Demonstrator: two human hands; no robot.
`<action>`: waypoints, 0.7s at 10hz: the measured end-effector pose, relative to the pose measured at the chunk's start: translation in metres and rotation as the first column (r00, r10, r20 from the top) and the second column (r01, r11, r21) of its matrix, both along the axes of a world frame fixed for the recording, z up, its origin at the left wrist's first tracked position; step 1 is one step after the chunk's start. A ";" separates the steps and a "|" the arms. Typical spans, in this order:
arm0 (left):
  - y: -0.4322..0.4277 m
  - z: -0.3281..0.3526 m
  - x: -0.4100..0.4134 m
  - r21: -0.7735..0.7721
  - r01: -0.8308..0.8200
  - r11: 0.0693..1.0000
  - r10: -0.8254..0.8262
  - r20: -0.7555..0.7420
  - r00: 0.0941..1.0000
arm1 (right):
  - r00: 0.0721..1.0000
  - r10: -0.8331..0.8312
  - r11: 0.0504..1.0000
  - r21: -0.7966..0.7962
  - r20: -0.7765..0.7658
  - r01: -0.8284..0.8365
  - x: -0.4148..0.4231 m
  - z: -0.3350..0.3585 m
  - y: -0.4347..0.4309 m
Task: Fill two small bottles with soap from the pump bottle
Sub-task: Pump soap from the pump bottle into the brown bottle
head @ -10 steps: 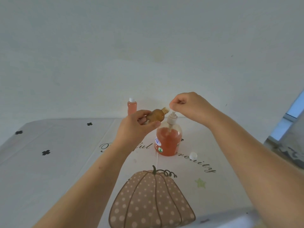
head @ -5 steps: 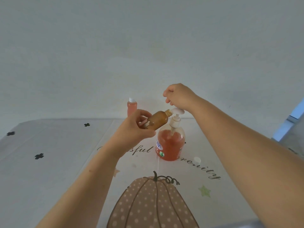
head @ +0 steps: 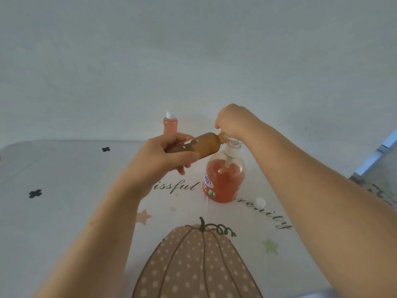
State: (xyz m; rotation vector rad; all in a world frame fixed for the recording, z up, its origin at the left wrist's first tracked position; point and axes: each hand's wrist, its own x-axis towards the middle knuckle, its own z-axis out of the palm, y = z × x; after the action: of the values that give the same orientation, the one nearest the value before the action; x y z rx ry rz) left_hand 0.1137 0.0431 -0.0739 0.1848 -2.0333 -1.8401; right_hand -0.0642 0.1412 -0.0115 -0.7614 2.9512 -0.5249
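In the head view the left hand [head: 163, 157] is wrapped around a small amber bottle [head: 198, 146], fingers over its top side and thumb along the near side, holding it clear of the table and tilted almost on its side. The bottle's base is buried in the grip, while its neck sticks out past the fingers to the right and slightly upward, its open mouth right at the nozzle of the pump bottle [head: 224, 179]. The right hand [head: 235, 123] is curled closed on top of the white pump head [head: 232, 147], covering most of it, so only the collar and stem show beneath the palm; the fingertips are hidden, and how they sit on the head cannot be told. The pump bottle stands upright on the patterned tablecloth [head: 64, 190] directly below that hand, partly full of orange-pink soap. A second small bottle [head: 170, 125], holding pink liquid and wearing a white cap, stands upright beyond the left hand, apart from it. A loose white cap [head: 260, 202] lies on the cloth just right of the pump bottle's base, near the right forearm.
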 end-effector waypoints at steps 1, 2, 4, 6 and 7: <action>-0.001 -0.003 -0.001 -0.012 -0.005 1.000 0.006 0.020 1.000 | 0.999 -0.046 0.967 0.251 0.016 0.040 -0.004 -0.009 -0.010; -0.001 -0.004 -0.001 -0.009 -0.001 1.000 0.001 0.027 1.000 | 0.999 -0.049 0.958 0.283 0.011 0.044 -0.008 -0.009 -0.017; 0.001 -0.007 0.000 -0.002 0.000 1.000 0.000 0.033 0.999 | 0.998 -0.066 0.995 0.079 -0.014 0.067 -0.009 -0.003 -0.009; 0.004 -0.006 0.001 -0.006 -0.050 0.999 0.050 0.023 0.998 | 0.997 -0.064 0.996 0.056 -0.036 0.066 -0.008 0.002 -0.009; 0.004 -0.007 0.001 0.004 -0.037 0.999 0.037 0.042 0.998 | 1.000 -0.029 0.994 0.105 -0.002 0.029 -0.003 0.002 -0.006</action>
State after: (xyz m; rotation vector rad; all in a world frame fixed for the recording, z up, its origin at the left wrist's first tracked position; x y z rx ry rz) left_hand 0.1145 0.0468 -0.0808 0.2627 -2.0391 -1.8335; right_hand -0.0670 0.1347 -0.0093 -0.7090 2.9665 -0.3673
